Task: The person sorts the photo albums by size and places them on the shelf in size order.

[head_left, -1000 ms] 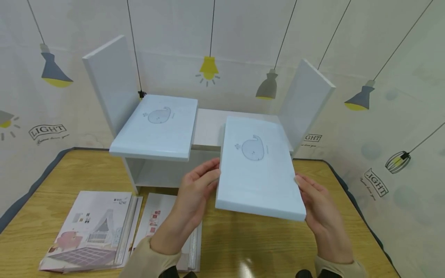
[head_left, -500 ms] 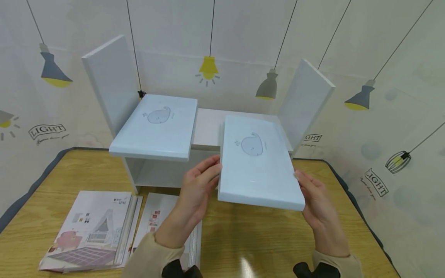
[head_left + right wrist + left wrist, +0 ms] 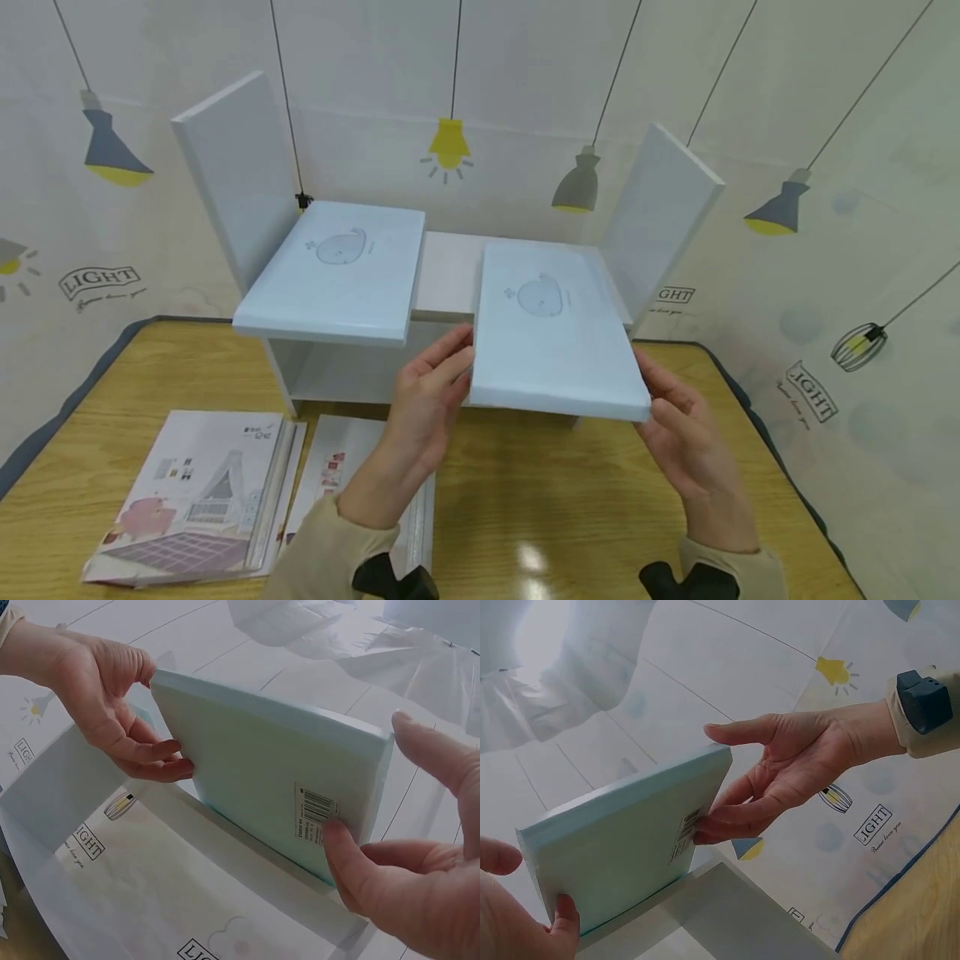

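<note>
Pale-blue book (image 3: pixel 555 350) has been moved farther over the shelf (image 3: pixel 447 279), seemingly nearer placement, pinched by fingers of left hand (image 3: pixel 425 404) and right hand (image 3: pixel 688 446).

On the near left of the wooden table (image 3: pixel 577 492) lie a pink-figured book (image 3: pixel 191 492) and a white book with small red pictures (image 3: pixel 337 454), side by side. Beyond the table rises a pale backdrop (image 3: pixel 367 67), printed with a yellow lamp (image 3: pixel 449 143) and, to the table's right, a caged bulb (image 3: pixel 858 347).
</note>
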{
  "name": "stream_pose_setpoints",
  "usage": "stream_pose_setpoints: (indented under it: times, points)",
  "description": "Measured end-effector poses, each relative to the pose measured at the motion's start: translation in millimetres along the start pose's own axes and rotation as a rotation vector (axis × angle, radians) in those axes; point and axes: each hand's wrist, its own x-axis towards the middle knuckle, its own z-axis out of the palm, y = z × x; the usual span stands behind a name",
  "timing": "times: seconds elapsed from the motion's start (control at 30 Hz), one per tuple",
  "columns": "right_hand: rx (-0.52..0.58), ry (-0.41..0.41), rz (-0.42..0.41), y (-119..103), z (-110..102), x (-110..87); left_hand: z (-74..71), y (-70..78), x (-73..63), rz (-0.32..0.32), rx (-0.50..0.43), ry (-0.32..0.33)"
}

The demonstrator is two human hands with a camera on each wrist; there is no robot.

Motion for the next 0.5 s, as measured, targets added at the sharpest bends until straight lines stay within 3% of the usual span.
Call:
stream_pose_setpoints:
  times: [0.27,0.4,0.5]
  points:
    - [-0.015,-0.019,-0.063,3,-2,2.5,-3.8,-3.9,-2.9,0.096,0.007,-0.172]
    - [-0.025,0.047,-0.051,3,2,4.7,-7.4,-7.4,-2.3,0.154,0.017,-0.265]
    - [-0.019,0.107,-0.031,2,6,6.3,-9.4,-10.4,0.3,0.175,0.028,-0.298]
